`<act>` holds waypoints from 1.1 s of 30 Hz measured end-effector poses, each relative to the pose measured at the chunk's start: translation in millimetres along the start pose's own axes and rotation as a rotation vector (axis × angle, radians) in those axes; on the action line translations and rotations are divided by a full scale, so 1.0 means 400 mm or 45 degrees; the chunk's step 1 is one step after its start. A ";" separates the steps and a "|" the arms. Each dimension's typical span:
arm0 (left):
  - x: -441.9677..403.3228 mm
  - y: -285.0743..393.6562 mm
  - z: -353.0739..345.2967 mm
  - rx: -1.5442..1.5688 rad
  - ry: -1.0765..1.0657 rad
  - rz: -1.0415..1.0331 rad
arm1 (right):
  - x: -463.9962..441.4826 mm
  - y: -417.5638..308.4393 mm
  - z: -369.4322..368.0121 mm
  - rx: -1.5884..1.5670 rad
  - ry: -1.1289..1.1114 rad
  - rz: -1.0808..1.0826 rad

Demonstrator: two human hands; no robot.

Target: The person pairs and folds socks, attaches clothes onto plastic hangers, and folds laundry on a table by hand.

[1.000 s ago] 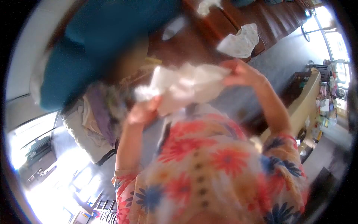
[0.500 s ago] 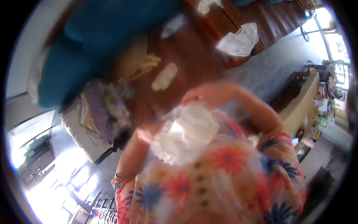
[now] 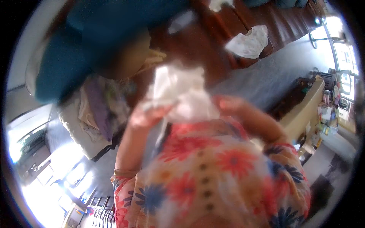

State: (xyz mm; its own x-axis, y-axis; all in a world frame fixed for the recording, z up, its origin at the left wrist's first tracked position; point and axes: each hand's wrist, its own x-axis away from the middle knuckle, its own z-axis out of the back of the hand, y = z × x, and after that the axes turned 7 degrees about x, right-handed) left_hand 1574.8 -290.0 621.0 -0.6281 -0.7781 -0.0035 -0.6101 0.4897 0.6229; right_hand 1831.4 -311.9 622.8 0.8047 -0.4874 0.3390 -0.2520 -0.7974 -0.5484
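A white ruffled piece of cloth [image 3: 180, 85] is held up in front of my chest, blurred by motion. My left hand [image 3: 150, 114] grips its lower left edge, with the fingers folded over the fabric. On the other side, my right hand [image 3: 230, 104] is closed at the cloth's right edge, its fingertips partly blurred. The cloth hangs above a brown table [image 3: 213, 57] and hides part of it. A similar white curved piece of fabric [image 3: 249, 41] lies near the table's edge.
Folded clothes [image 3: 95, 114] are heaped at the left. A large teal shape [image 3: 114, 22], blurred, fills the upper left beside a yellowish object [image 3: 155, 56]. Another white piece [image 3: 220, 4] lies at the top. A beige counter [image 3: 304, 110] with small items stands at the right.
Both hands have shifted; the white cloth has moved up and away from my chest and been turned. A pale piece on the table is now hidden behind it.
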 end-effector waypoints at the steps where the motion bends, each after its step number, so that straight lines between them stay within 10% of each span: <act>1: -0.027 0.017 -0.031 -0.148 0.270 0.077 | -0.002 -0.010 -0.011 0.206 0.049 -0.031; 3: -0.068 0.029 -0.044 0.139 0.440 0.218 | -0.016 -0.023 0.004 1.029 0.160 -0.128; 8: -0.095 -0.040 0.085 0.481 0.663 0.192 | -0.014 -0.038 0.051 0.312 0.473 -0.074; 15: -0.078 -0.139 0.087 0.120 0.400 0.555 | -0.045 -0.032 0.111 0.175 0.398 0.177; 21: -0.089 -0.093 0.031 0.136 0.733 0.417 | -0.024 -0.048 0.103 -0.030 0.509 0.020; 33: 0.069 -0.135 -0.018 -0.313 0.745 0.567 | 0.056 0.074 -0.042 1.005 0.832 -0.187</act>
State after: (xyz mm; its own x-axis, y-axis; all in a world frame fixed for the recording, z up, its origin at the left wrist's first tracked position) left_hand 1594.0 -340.8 592.9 -0.3902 -0.6430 0.6590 -0.1925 0.7569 0.6246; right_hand 1832.7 -352.3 627.2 0.2908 -0.6899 0.6629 0.4390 -0.5194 -0.7332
